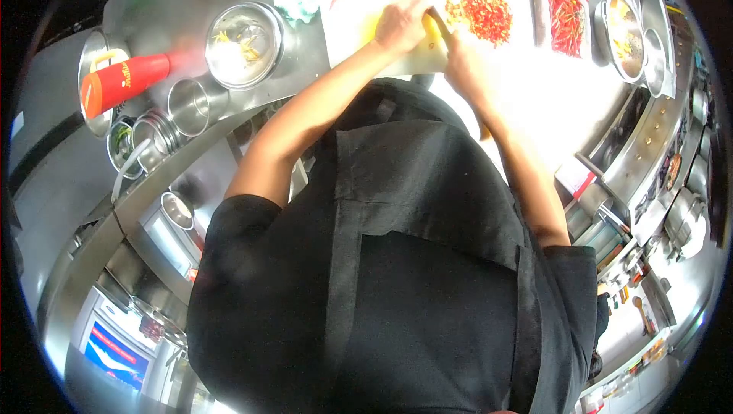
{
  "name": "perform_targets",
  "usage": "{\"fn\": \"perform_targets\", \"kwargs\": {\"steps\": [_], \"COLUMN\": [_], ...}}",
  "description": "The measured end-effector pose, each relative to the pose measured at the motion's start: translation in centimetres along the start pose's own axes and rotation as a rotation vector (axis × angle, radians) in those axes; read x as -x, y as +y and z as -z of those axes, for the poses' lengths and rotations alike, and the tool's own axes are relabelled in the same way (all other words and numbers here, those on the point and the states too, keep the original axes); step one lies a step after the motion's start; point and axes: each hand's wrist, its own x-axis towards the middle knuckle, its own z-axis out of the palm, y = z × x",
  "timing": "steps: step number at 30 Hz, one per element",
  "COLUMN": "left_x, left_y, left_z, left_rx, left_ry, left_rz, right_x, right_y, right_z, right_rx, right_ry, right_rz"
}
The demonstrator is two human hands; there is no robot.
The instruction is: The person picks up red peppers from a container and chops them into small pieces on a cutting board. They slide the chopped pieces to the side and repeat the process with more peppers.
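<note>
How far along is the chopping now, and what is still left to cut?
Done: a pile of chopped chilli lies on the board. In hand: the left hand holds a yellow piece down while the right hand works at it; its tool is too blurred to name. Left: whole chillies lie uncut beside the pile.

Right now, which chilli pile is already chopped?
The chopped pile lies beside the right hand: small red and orange bits. The whole chillies, farther right, are long and uncut.
</note>
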Motion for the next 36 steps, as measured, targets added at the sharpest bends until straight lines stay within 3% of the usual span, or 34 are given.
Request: {"fn": "perform_targets", "kwargs": {"steps": [4,7,9,12,15,16,18,20,21,23,25,26,28,30,32,33,36], "left_x": [0.2,-0.2,-0.2,-0.4,-2.0,-3.0,-7.0,-11.8,-12.3,-13.5,-14.9,-15.6,-14.5,-10.5,-7.7,-6.3,-2.7], "left_y": [-0.2,-0.2,0.4,0.4,-1.0,-2.2,-7.2,-15.2,-15.0,-13.7,-12.9,-12.4,-9.8,-12.7,-7.1,-6.0,-4.7], "left_z": [-0.4,-0.2,0.0,0.6,0.2,-0.7,-3.6,-8.1,-8.4,-8.3,-5.3,-2.9,3.3,8.3,13.6,14.1,13.4], "left_rx": [0.023,-0.019,0.039,-0.022,-0.153,-0.153,-0.132,-0.314,-0.320,-0.180,-0.078,0.030,0.217,0.034,-0.229,-0.249,-0.379], "left_ry": [0.024,0.060,0.014,-0.104,-0.119,-0.112,-0.328,-0.507,-0.505,-0.106,-0.069,-0.027,0.138,0.119,-0.090,-0.082,-0.196], "left_rz": [-0.008,-0.016,0.078,0.065,-0.022,-0.032,0.199,0.110,0.110,0.330,0.407,0.478,0.149,0.187,0.335,0.343,0.441], "right_x": [-1.9,-1.1,-2.0,-3.8,-2.9,-2.3,-1.0,-0.4,-0.1,1.1,2.0,1.9,2.0,1.7,1.7,1.7,1.2], "right_y": [0.1,0.8,1.2,2.7,5.7,4.6,9.2,10.3,9.2,7.7,7.0,6.5,5.2,4.7,5.5,6.0,8.2], "right_z": [0.4,-0.3,-1.4,-2.4,-0.3,2.7,2.2,3.1,4.9,6.7,7.1,6.8,5.4,3.9,2.8,2.5,3.0], "right_rx": [-0.024,-0.020,0.032,-0.083,-0.189,-0.267,-0.408,-0.553,-0.586,-0.628,-0.447,-0.317,-0.207,-0.232,-0.237,-0.227,-0.210], "right_ry": [-0.096,0.017,0.002,-0.079,-0.021,-0.132,-0.096,-0.068,-0.012,0.038,-0.068,-0.082,-0.190,-0.370,-0.425,-0.464,-0.440], "right_rz": [-0.025,0.062,0.026,-0.030,-0.043,-0.245,-0.317,-0.387,-0.416,-0.443,-0.372,-0.232,-0.058,0.013,0.126,0.214,0.182]}}
